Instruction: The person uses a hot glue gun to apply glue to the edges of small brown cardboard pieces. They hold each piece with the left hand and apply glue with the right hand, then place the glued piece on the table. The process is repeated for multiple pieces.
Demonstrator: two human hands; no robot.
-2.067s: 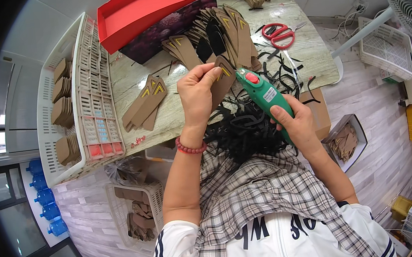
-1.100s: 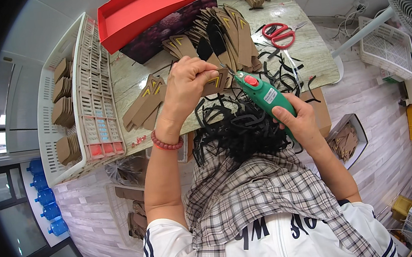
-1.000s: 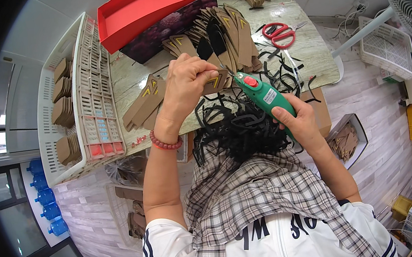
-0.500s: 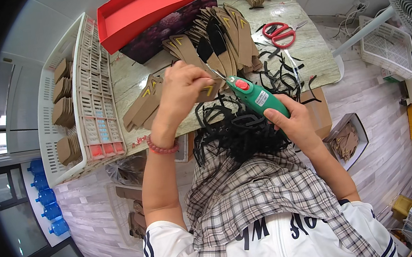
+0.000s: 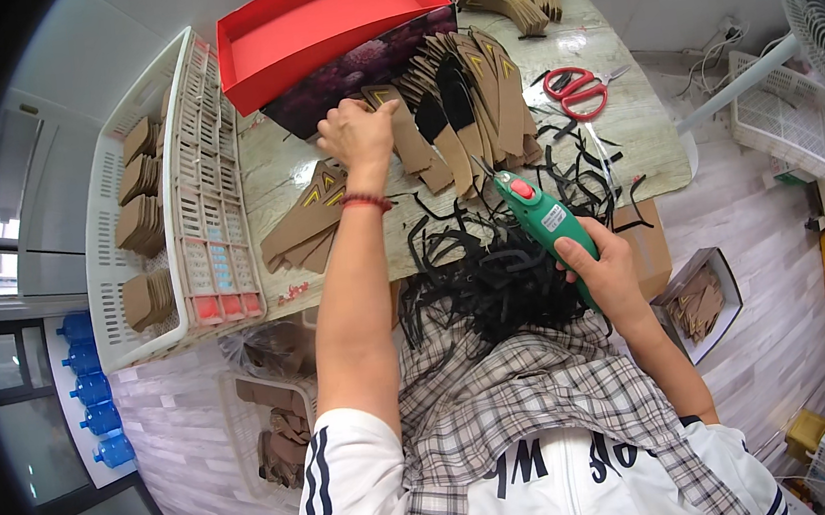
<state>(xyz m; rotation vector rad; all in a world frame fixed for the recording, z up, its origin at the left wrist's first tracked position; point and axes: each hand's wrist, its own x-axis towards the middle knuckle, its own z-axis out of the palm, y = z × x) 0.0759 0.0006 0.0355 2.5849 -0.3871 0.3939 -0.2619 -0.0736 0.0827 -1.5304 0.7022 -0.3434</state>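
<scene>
My left hand (image 5: 359,134), with a red bead bracelet, reaches over the table with curled fingers. Its thumb lies on the upper end of a flat brown piece (image 5: 406,142) with a yellow V mark; the other fingertips are hidden. In my right hand (image 5: 603,273) are green electric scissors (image 5: 537,212) with a red button, their thin metal tip pointing at the heap of brown pieces (image 5: 491,98). Two pieces there show black faces. A smaller stack of brown pieces (image 5: 304,229) lies left of my left forearm. Black strips (image 5: 497,294) are piled on my checked apron.
A red open box (image 5: 332,20) stands behind the left hand. Red-handled scissors (image 5: 576,94) lie at the right, near scattered black strips. A white basket (image 5: 169,193) holding brown stacks borders the table's left. More brown bundles (image 5: 516,0) lie at the back.
My left hand has moved up and away from the scissors' tip to the brown heap's left end, no longer holding its piece there. The electric scissors have shifted slightly right and down.
</scene>
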